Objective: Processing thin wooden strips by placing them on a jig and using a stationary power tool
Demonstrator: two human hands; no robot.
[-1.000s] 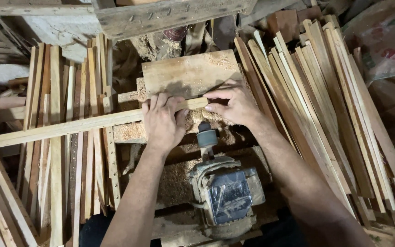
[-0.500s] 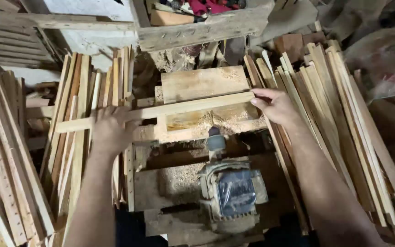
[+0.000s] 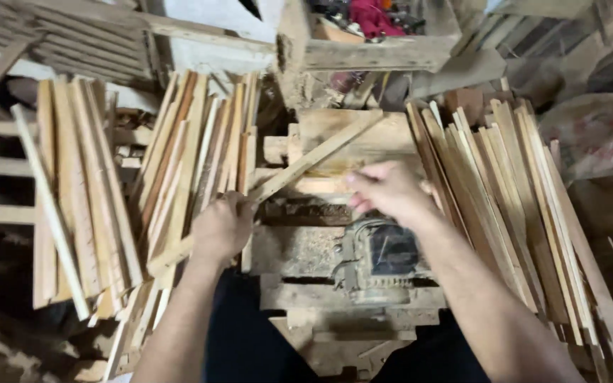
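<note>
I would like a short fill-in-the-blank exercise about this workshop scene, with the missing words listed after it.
1. The left hand grips a long wooden ____ that runs diagonally.
2. The right hand hovers open above the grey ____ on the workbench.
3. The stack of slats beside the right forearm leans toward the ____.
4. The slat's upper end points to the person's ____.

Missing words: slat; motor; left; right

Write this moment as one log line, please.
left hand: grips wooden strip, slanted | right hand: open over block | motor: below | strip stacks: both sides
</note>
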